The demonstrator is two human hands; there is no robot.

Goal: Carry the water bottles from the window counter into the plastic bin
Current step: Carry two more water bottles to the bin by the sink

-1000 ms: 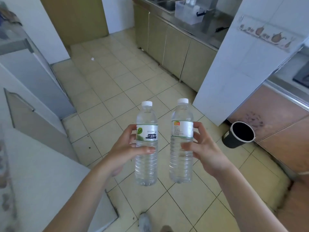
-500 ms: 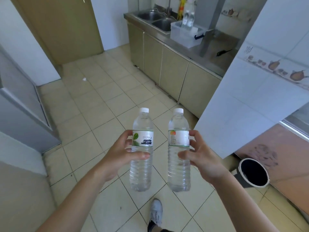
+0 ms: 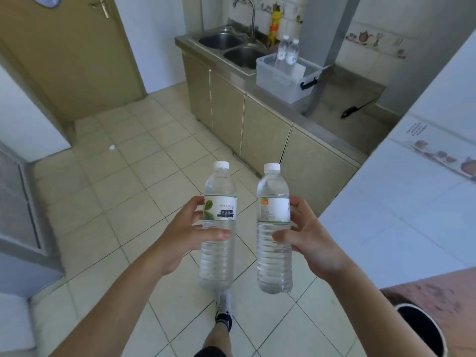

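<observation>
Ahead, tiled floor (image 3: 159, 181) lies open between me and the steel desk (image 3: 283, 109) along the wall, whose front edge runs diagonally toward me. On it, beside the double sink (image 3: 239, 51), sits one clear plastic bin (image 3: 286, 78) with two bottles (image 3: 287, 54) standing inside. I carry two more upright: my left grip (image 3: 180, 238) curls round the leaf-label bottle (image 3: 219, 228), my right grip (image 3: 309, 243) round the orange-mark bottle (image 3: 274, 228). Label print is too small to read.
</observation>
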